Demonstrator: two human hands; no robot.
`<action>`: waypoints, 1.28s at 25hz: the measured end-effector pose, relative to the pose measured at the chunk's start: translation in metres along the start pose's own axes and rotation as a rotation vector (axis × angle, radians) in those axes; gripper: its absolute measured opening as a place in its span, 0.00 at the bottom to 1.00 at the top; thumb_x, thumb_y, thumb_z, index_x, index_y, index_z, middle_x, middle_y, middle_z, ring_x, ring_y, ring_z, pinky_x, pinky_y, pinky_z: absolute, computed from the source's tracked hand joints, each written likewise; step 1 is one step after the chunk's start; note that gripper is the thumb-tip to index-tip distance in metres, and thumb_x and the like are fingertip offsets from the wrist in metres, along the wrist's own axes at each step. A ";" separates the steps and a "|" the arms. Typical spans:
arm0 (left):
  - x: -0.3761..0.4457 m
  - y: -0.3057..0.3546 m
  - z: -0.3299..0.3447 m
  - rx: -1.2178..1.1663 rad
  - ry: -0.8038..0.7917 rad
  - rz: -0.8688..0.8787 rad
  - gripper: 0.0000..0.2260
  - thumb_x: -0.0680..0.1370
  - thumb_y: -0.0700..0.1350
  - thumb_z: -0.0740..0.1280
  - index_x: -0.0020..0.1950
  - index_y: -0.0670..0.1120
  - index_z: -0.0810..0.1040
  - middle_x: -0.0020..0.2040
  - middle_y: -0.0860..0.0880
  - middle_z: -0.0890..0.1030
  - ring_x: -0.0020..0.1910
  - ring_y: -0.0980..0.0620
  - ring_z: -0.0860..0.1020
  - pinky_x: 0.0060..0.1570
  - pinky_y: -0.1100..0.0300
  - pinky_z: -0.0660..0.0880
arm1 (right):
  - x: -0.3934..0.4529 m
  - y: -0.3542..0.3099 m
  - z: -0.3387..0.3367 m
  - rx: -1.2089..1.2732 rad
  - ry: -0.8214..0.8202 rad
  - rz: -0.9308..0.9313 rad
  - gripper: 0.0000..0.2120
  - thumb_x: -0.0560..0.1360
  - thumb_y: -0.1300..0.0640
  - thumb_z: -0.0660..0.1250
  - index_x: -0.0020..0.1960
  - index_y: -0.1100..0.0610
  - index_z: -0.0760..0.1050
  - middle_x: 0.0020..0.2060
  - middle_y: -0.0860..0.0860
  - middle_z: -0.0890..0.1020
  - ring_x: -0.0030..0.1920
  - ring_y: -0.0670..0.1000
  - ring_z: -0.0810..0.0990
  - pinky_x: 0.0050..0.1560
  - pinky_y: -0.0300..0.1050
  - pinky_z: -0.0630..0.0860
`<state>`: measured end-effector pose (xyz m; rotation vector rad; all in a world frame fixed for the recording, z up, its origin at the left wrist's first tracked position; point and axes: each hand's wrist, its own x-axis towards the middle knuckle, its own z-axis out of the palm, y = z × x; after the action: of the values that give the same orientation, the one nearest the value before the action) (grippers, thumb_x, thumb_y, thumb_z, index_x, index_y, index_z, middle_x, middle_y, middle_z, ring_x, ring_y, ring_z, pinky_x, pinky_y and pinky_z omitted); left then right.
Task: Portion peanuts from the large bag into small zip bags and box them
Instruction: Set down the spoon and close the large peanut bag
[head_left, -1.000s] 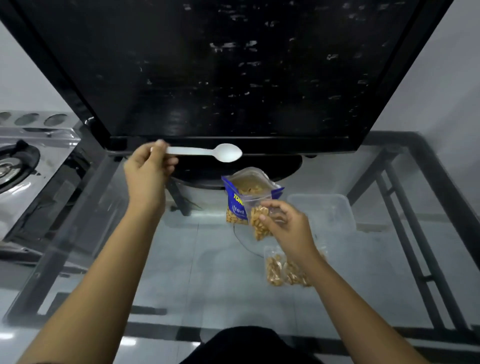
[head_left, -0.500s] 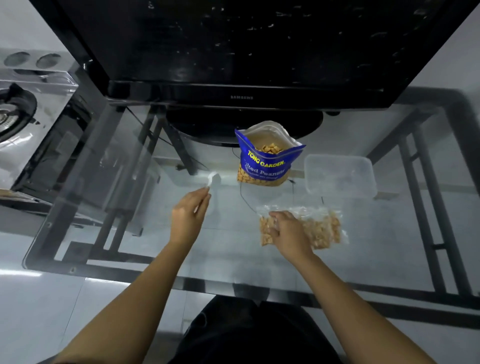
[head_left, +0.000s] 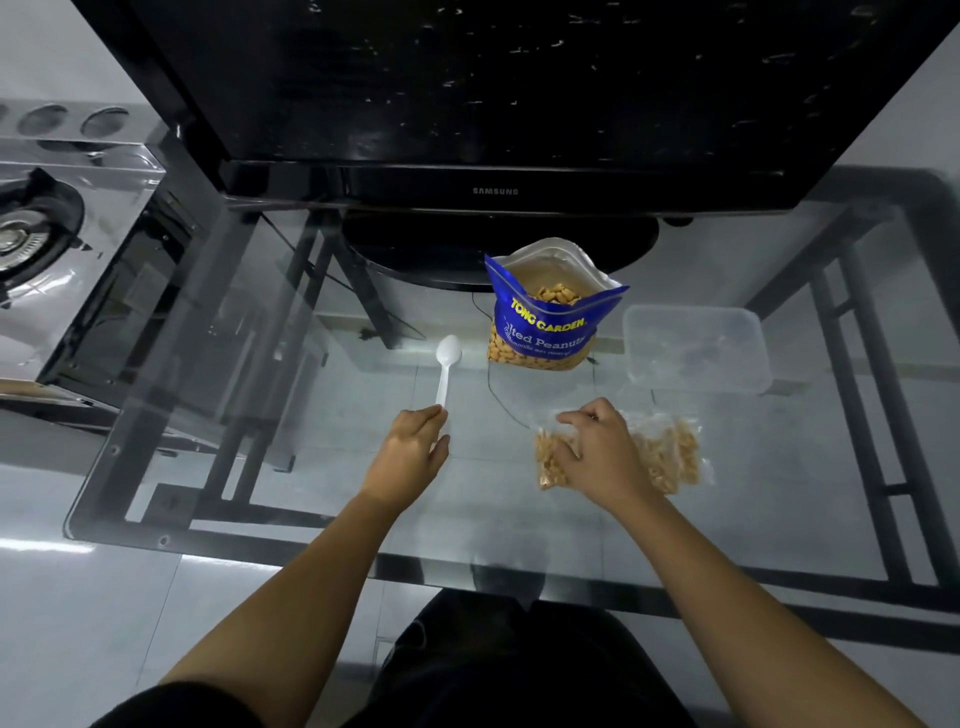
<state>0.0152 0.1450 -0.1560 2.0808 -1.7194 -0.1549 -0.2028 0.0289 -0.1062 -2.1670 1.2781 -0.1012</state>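
Note:
The large blue peanut bag stands open on the glass table, with peanuts visible inside. A white plastic spoon lies flat to its left, bowl pointing away from me. My left hand pinches the end of its handle. My right hand lies on a small clear zip bag of peanuts, fingers curled at its top edge. A second filled zip bag lies just to the right, partly under my hand. The clear plastic box sits empty beyond it.
A black Samsung television on an oval stand fills the back of the glass table. A steel gas stove stands off the table's left side. A thin black cable runs under the peanut bag.
My left hand came down from in front of the television and lowered the spoon onto the glass. My right hand brought the zip bag down beside the other one.

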 end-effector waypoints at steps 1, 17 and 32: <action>0.005 0.003 -0.005 -0.013 0.016 -0.021 0.15 0.69 0.36 0.73 0.55 0.34 0.79 0.50 0.37 0.83 0.46 0.39 0.81 0.48 0.48 0.81 | 0.002 -0.004 -0.005 0.017 0.028 -0.019 0.17 0.75 0.58 0.65 0.63 0.58 0.73 0.56 0.54 0.71 0.59 0.53 0.71 0.58 0.40 0.68; 0.197 0.049 -0.098 -0.094 -0.349 0.167 0.16 0.75 0.42 0.68 0.63 0.42 0.75 0.58 0.43 0.79 0.58 0.48 0.76 0.54 0.60 0.72 | 0.078 -0.007 -0.115 0.077 0.187 -0.152 0.18 0.73 0.53 0.69 0.61 0.56 0.74 0.57 0.53 0.80 0.56 0.52 0.78 0.50 0.41 0.72; 0.195 0.025 -0.099 -0.133 -0.433 0.066 0.09 0.77 0.43 0.66 0.55 0.41 0.78 0.53 0.44 0.82 0.54 0.52 0.77 0.53 0.54 0.76 | 0.100 -0.005 -0.117 0.118 0.066 -0.001 0.10 0.76 0.57 0.65 0.54 0.60 0.77 0.51 0.57 0.82 0.52 0.50 0.76 0.35 0.35 0.69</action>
<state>0.0709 -0.0199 -0.0208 1.9900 -1.9533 -0.7248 -0.1882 -0.1053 -0.0327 -2.0791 1.2746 -0.2452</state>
